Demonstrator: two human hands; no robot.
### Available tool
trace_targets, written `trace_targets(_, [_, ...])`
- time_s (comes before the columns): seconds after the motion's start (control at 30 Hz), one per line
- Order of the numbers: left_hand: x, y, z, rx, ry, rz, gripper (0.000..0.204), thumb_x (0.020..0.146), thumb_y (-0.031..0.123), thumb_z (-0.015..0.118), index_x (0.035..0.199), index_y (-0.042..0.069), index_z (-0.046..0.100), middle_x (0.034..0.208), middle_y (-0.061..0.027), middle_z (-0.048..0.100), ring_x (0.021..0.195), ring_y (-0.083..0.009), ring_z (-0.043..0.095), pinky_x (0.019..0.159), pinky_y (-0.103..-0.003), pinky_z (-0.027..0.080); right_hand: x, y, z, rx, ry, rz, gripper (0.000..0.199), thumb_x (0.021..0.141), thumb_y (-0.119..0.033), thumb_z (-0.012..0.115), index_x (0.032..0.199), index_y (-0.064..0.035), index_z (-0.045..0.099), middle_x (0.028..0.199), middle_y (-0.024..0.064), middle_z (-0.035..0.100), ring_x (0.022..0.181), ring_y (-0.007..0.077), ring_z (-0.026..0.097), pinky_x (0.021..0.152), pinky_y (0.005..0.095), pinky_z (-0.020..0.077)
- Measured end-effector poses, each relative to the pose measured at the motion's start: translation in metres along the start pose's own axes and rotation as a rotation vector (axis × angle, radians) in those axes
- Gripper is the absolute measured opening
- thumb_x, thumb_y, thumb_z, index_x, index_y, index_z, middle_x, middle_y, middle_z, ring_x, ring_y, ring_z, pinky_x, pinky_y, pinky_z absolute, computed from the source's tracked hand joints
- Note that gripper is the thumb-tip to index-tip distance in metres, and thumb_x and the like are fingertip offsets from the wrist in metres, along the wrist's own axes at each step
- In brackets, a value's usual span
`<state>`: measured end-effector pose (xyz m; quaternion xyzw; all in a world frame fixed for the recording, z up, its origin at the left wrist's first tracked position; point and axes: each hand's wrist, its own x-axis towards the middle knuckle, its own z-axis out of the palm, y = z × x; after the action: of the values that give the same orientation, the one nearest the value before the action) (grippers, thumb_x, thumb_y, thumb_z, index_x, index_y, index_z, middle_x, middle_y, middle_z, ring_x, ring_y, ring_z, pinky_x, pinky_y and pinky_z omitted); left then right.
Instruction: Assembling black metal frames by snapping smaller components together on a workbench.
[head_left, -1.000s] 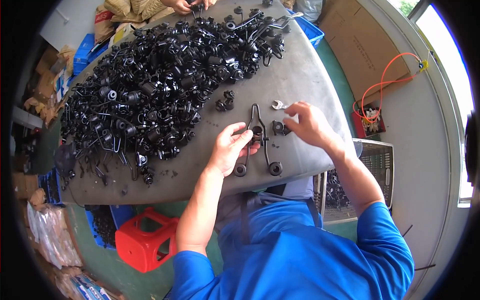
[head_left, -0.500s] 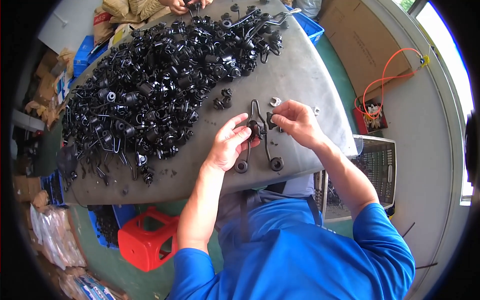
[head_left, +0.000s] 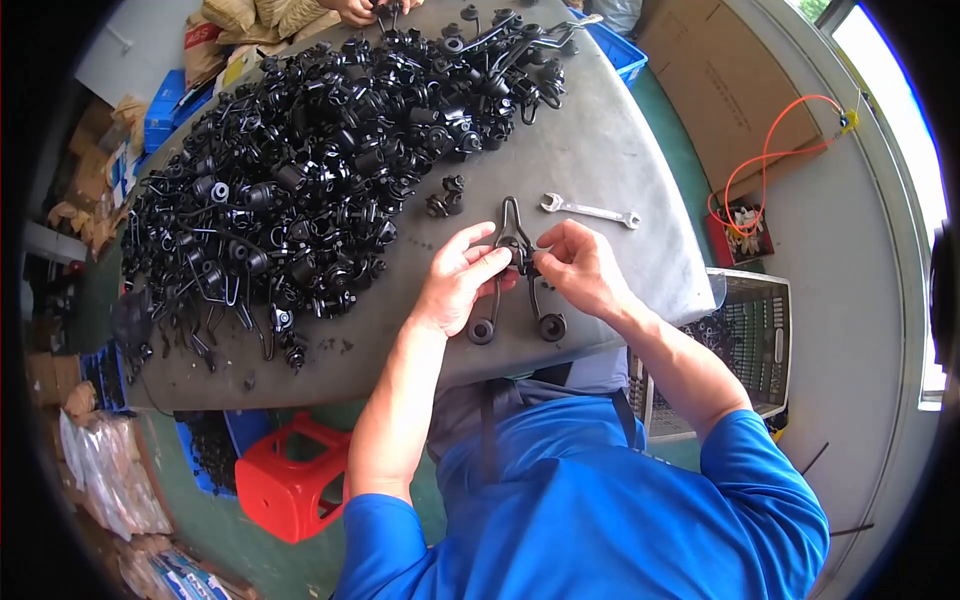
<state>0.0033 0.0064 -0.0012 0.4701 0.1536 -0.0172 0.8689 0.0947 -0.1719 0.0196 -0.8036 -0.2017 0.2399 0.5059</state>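
A bent black rod bracket (head_left: 511, 212), narrow at its far end, lies on the table with a round black rubber bushing (head_left: 552, 327) on each near leg. My left hand (head_left: 456, 283) is closed on the bracket's middle, thumb on top of the dark fitting there. My right hand (head_left: 585, 268) pinches a small black part against the right side of that fitting; the fingertips mostly hide it. Beyond my right hand lies a silver open-ended wrench (head_left: 590, 211). A loose black rubber-and-metal piece (head_left: 446, 198) sits to the left of the bracket's far end.
A large heap of black metal-and-rubber parts (head_left: 300, 170) covers the table's left and far side. Another person's hands (head_left: 362, 10) work at the far edge. A red stool (head_left: 285, 480) stands below at left, a grey crate (head_left: 757, 330) at right. An orange cord (head_left: 765, 160) hangs by the wall.
My right hand has moved left and nearer, bringing the small black part from beside the bracket to its middle. The wrench, partly covered before, now shows whole. My left hand stays on the bracket.
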Motion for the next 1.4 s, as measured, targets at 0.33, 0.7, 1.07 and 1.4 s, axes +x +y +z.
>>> trace_targets(0.33, [0.007, -0.001, 0.010, 0.398, 0.149, 0.047, 0.058, 0.082, 0.008, 0.076, 0.130, -0.002, 0.046, 0.096, -0.0096, 0.065, 0.075, -0.0146, 0.064, 0.066, -0.026, 0.053, -0.024, -0.002, 0.019, 0.060, 0.114, -0.152, 0.021, 0.084, -0.004, 0.064, 0.105, 0.0019, 0.060, 0.078, 0.0094, 0.067, 0.070, 0.0134, 0.064, 0.067, 0.0280, 0.0525])
trace_targets(0.7, [0.005, -0.005, 0.013, 0.103, 0.166, -0.095, 0.056, 0.085, 0.012, 0.073, 0.132, 0.000, 0.044, 0.087, -0.0045, 0.060, 0.066, -0.0100, 0.056, 0.056, -0.024, 0.046, -0.001, 0.022, -0.024, -0.559, 0.380, -0.544, 0.022, 0.076, -0.010, 0.069, 0.097, -0.0043, 0.067, 0.105, 0.0147, 0.062, 0.099, 0.0329, 0.059, 0.088, 0.0408, 0.0476])
trace_targets(1.07, [0.007, -0.001, 0.022, -0.006, 0.137, -0.109, 0.040, 0.095, 0.037, 0.059, 0.123, 0.010, 0.052, 0.087, -0.0032, 0.053, 0.058, -0.0111, 0.047, 0.048, -0.023, 0.034, -0.002, 0.017, -0.007, -0.400, 0.267, -0.443, 0.015, 0.077, -0.011, 0.069, 0.090, -0.0041, 0.067, 0.090, 0.0124, 0.066, 0.092, 0.0301, 0.062, 0.082, 0.0397, 0.0495])
trace_targets(1.4, [0.008, 0.001, 0.028, -0.046, 0.183, -0.168, 0.040, 0.095, 0.044, 0.057, 0.117, 0.011, 0.055, 0.084, -0.0030, 0.052, 0.048, -0.0099, 0.040, 0.041, -0.022, 0.027, -0.030, 0.035, 0.017, -0.235, 0.253, -0.638, 0.028, 0.086, -0.006, 0.064, 0.113, 0.0026, 0.063, 0.107, 0.0214, 0.066, 0.096, 0.0359, 0.066, 0.084, 0.0368, 0.0542])
